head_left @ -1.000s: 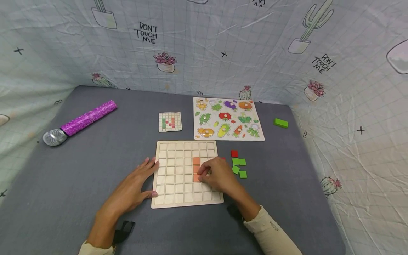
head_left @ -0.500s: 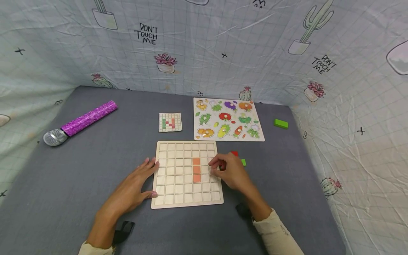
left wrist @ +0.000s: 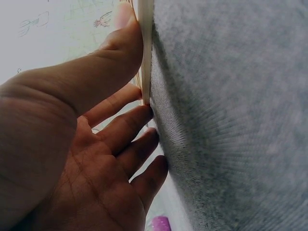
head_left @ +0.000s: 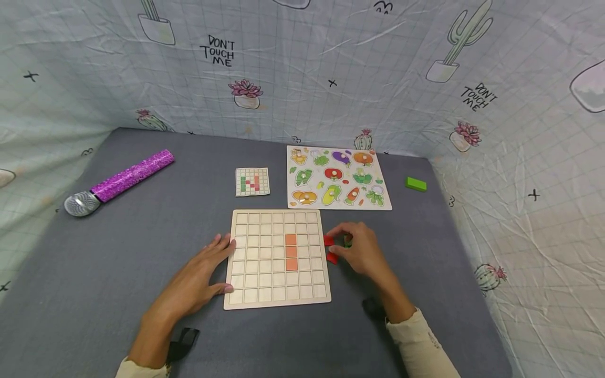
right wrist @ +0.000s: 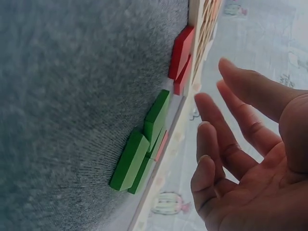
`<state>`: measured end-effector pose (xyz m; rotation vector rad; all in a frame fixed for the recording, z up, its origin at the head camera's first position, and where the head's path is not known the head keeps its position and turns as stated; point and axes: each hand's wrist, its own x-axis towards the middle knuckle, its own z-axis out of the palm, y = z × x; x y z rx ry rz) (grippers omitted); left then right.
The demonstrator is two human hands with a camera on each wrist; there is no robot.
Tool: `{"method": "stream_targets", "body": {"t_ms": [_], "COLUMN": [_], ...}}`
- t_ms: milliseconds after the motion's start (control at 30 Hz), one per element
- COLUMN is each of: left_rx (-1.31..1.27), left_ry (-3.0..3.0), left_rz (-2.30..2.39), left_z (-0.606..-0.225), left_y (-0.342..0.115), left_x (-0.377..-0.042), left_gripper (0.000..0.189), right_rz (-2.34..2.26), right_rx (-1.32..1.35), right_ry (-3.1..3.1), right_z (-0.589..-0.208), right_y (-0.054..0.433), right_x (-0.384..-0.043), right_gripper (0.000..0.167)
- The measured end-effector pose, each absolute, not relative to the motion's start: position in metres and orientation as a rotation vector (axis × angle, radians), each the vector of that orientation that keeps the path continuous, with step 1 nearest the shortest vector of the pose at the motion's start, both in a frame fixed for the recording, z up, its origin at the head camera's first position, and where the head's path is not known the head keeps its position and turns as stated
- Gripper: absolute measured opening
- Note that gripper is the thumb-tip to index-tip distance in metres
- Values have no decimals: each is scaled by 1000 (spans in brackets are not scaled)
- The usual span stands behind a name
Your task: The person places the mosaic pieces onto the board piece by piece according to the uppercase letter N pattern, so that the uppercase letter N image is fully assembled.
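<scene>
A pale wooden grid board (head_left: 264, 273) lies in the middle of the table, with a column of three orange-red tiles (head_left: 291, 252) in its cells. My left hand (head_left: 194, 278) rests against the board's left edge, its thumb over the rim in the left wrist view. Beside the right edge my right hand (head_left: 361, 249) hovers, thumb and fingers apart, nothing between them. Two loose red tiles (right wrist: 182, 53) lie by that edge near its fingertips. Several green tiles (right wrist: 130, 161) sit farther right, mostly hidden by the hand in the head view.
Behind the board are a small pattern card (head_left: 252, 181) and a vegetable puzzle board (head_left: 337, 178). A purple glitter microphone (head_left: 127, 176) lies at the left. A green block (head_left: 416, 184) is near the right edge. Printed cloth (head_left: 302, 63) hangs around the table.
My right hand has moved right, from the orange-red tiles to beside the board's right edge, uncovering the column. My left hand has stayed in place.
</scene>
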<state>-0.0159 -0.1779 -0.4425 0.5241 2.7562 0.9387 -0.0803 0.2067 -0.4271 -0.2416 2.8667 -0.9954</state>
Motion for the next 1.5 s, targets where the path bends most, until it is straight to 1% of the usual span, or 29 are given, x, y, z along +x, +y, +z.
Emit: {"method": "stream_targets", "body": {"t_ms": [267,600,767,1167,1500], "left_rx": [523,534,542,533,526], "left_ry": [2753,2760,2766,2773,2770], "left_rz": [933,943,938,928,932], "left_z": [-443,-442,-442,-443,-443], "left_y": [-177,-178,-178,-177,-176], "left_x": [-16,-15,-15,-16,-16], "left_gripper": [98,97,98,99,99], "right_rz": [-784,-742,-786,-948,-1043], "right_rx": [-261,-234,-210,-219,-217], "right_ry": [2932,2926,2930,2933,2844], "right_z": [-435,-436,-435,-427,-423], "right_y": [202,197,197,192,175], "right_x": [-89,-93,-92,-76,-59], "right_gripper": [29,19,17,19,18]}}
